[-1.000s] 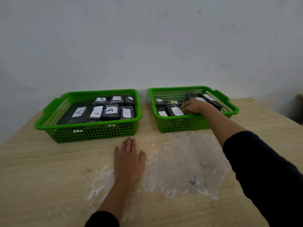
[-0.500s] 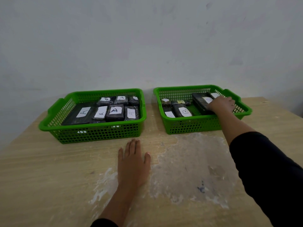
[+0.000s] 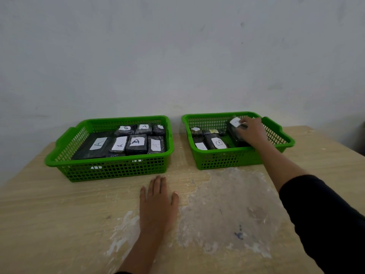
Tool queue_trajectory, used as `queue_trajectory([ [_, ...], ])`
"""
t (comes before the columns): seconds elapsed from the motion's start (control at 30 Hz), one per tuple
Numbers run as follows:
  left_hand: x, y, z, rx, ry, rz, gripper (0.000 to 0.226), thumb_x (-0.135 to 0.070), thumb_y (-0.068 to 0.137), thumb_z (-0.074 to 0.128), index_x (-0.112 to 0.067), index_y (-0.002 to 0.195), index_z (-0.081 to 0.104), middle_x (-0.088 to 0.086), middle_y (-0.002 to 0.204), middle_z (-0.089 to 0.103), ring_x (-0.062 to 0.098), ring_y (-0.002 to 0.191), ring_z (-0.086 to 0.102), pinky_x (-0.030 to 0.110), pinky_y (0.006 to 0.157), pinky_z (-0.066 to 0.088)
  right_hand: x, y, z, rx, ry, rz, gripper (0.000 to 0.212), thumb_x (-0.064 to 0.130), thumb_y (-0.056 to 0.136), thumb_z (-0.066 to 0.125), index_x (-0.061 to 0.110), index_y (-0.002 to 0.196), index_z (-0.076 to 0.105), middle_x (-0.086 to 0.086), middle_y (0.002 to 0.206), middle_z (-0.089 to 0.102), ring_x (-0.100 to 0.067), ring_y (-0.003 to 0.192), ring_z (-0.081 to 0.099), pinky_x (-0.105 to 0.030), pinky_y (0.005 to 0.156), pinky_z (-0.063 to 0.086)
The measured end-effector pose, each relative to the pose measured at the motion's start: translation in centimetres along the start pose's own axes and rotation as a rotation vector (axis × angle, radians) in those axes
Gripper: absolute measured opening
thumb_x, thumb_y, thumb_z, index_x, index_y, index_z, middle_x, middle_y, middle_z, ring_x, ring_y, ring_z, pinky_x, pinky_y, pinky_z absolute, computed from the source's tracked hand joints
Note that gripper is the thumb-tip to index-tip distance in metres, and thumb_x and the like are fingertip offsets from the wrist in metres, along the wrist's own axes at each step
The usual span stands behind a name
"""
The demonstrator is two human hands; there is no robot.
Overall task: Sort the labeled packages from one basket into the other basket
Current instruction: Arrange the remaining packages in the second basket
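Two green mesh baskets stand side by side at the back of the table. The left basket [image 3: 59, 157] holds several black wrapped packages [image 3: 136, 144] with white labels marked A. The right basket [image 3: 284, 138] holds a few black packages, one marked B [image 3: 216, 142]. My right hand [image 3: 251, 131] is inside the right basket, closed around a tilted black package [image 3: 232, 127] with a white label whose letter I cannot read. My left hand [image 3: 157, 203] lies flat on the table in front of the baskets, fingers apart, holding nothing.
The wooden table [image 3: 49, 214] has a worn whitish patch [image 3: 227, 210] in front of the right basket. A plain wall rises right behind both baskets. The table's right edge runs close to the right basket's handle.
My right hand moved from the middle of the right basket to its right side, took hold of a black package there and tipped it up. The left hand stayed flat.
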State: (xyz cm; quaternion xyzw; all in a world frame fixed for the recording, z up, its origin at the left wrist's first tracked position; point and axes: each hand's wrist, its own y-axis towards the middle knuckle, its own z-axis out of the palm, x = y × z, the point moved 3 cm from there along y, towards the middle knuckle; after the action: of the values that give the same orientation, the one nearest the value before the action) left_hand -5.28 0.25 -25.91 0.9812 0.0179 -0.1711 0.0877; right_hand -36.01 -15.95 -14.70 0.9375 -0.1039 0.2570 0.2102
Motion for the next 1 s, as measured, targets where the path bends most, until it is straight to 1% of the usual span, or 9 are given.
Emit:
queue_trajectory([
  [0.07,-0.1,0.0,0.1,-0.001,0.001,0.003,0.063,-0.043,0.098,0.027,-0.017,0.152,0.007,-0.001,0.162,0.005,0.011,0.149,0.002,0.041,0.123,0.0,0.2,-0.5,-0.2,-0.01,-0.004,-0.078,0.03,0.026,0.085,0.062,0.016,0.113,0.068,-0.015,0.12,0.064,-0.023,0.077,0.061,-0.024,0.063,0.045],
  [0.17,-0.1,0.0,0.1,-0.005,0.011,0.005,0.063,-0.043,0.098,0.027,-0.017,0.152,0.009,0.0,0.162,0.007,0.012,0.149,0.003,0.041,0.123,0.001,0.5,-1.4,-0.5,-0.035,-0.005,-0.138,0.023,0.029,0.082,0.065,0.017,0.1,0.073,-0.006,0.107,0.071,-0.017,0.079,0.06,-0.024,0.062,0.043],
  [0.23,-0.1,0.0,0.1,-0.004,0.012,0.006,0.063,-0.043,0.098,0.027,-0.017,0.152,0.009,0.0,0.162,0.007,0.012,0.149,0.003,0.041,0.123,0.001,0.5,-1.7,0.1,0.08,-0.115,-0.129,0.022,0.03,0.081,0.067,0.019,0.099,0.073,-0.003,0.105,0.071,-0.015,0.078,0.058,-0.024,0.062,0.044],
  [0.33,-0.2,-0.1,0.0,0.002,0.006,0.006,0.063,-0.043,0.098,0.027,-0.017,0.152,0.009,0.0,0.162,0.007,0.012,0.149,0.003,0.041,0.123,0.0,0.2,-1.8,0.6,0.283,-0.271,-0.015,0.02,0.029,0.078,0.073,0.021,0.094,0.066,-0.003,0.109,0.066,-0.019,0.09,0.059,-0.03,0.072,0.05],
  [0.5,-0.3,-0.2,-0.3,0.026,-0.001,0.001,0.062,-0.043,0.098,0.025,-0.017,0.152,0.007,-0.001,0.163,0.003,0.011,0.149,0.001,0.041,0.123,-0.002,1.8,-1.2,1.2,0.389,-0.447,-0.056,0.037,0.032,0.079,0.073,0.011,0.109,0.07,-0.009,0.114,0.067,-0.028,0.106,0.062,-0.038,0.09,0.053],
  [0.67,-0.3,-0.1,-0.4,0.034,-0.005,-0.003,0.062,-0.042,0.099,0.025,-0.017,0.152,0.006,-0.001,0.163,0.002,0.011,0.149,0.0,0.041,0.123,-0.003,2.0,-1.0,2.4,0.488,-0.447,-0.022,0.031,0.01,0.091,0.049,-0.001,0.118,0.061,-0.015,0.116,0.065,-0.028,0.102,0.06,-0.033,0.083,0.048],
  [0.87,-0.3,-0.1,-0.3,0.022,-0.003,-0.006,0.062,-0.042,0.098,0.025,-0.017,0.152,0.007,-0.001,0.163,0.003,0.011,0.149,0.001,0.041,0.123,-0.002,1.4,-0.9,2.4,0.696,-0.463,-0.07,0.038,0.024,0.096,0.046,0.018,0.129,0.062,-0.01,0.143,0.05,-0.03,0.126,0.05,-0.044,0.108,0.04],
  [0.93,-0.2,-0.1,-0.2,0.028,-0.003,-0.007,0.062,-0.042,0.098,0.024,-0.017,0.152,0.006,0.0,0.163,0.003,0.012,0.149,0.0,0.041,0.123,-0.002,1.2,-0.8,2.4,0.689,-0.418,-0.108,0.039,0.013,0.096,0.041,0.021,0.129,0.062,-0.009,0.147,0.046,-0.03,0.129,0.048,-0.041,0.108,0.039],
  [1.0,-0.2,-0.1,-0.2,0.027,0.002,-0.006,0.062,-0.042,0.098,0.025,-0.017,0.152,0.006,0.0,0.163,0.003,0.012,0.149,0.001,0.041,0.123,-0.002,1.2,-0.7,2.4,0.595,-0.305,-0.142,0.045,0.002,0.094,0.038,0.021,0.124,0.065,-0.009,0.146,0.047,-0.028,0.114,0.056,-0.036,0.092,0.046],
])
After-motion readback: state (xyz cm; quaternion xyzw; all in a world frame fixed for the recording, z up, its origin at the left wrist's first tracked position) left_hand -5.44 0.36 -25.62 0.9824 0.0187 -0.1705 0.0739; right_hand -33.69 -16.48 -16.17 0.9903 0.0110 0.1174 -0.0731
